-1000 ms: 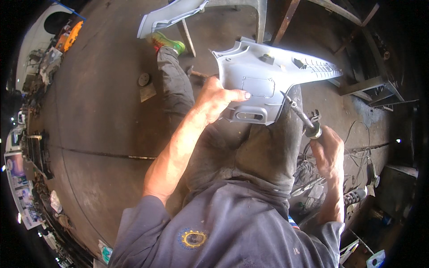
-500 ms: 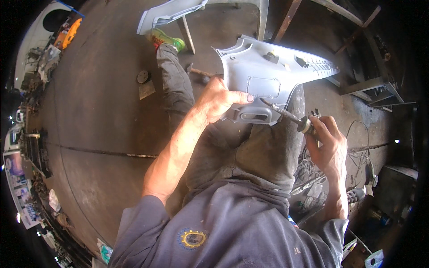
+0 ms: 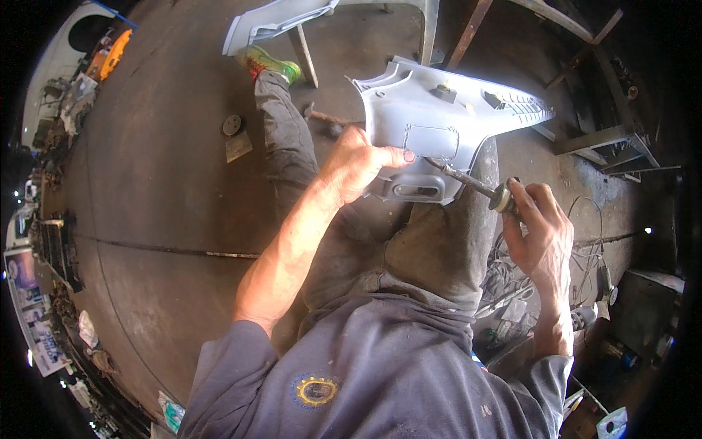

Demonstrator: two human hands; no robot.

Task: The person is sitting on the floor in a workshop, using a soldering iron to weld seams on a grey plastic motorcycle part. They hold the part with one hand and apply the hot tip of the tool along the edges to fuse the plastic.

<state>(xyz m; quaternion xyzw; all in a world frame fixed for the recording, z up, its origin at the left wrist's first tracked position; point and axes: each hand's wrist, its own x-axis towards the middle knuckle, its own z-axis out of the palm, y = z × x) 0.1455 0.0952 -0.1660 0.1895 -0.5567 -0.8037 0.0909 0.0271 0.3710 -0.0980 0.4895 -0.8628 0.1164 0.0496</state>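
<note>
A light grey moulded plastic panel (image 3: 431,121) rests across my thigh, its narrow ribbed end pointing right. A rough, melted-looking line outlines a rectangle on its face. My left hand (image 3: 358,162) grips the panel's near left edge, thumb on top and the other fingers hidden beneath. In my right hand (image 3: 537,227) is a soldering iron (image 3: 468,181), held by its handle with the fingers closed. Its metal shaft slants up and left, and the tip meets the panel close to my left thumb, by the lower edge of the rectangle.
A hammer-like tool with a wooden handle (image 3: 329,118) shows left of the panel. Another grey panel (image 3: 281,20) lies on a metal stand (image 3: 430,36) ahead. On the floor is a round disc (image 3: 232,125). Tangled cables (image 3: 501,274) lie to my right, near a metal frame (image 3: 596,140).
My right hand has shifted slightly right and turned a little. The iron's tip has moved slightly up and left, closer to my left thumb. My left hand and the panel stay almost still.
</note>
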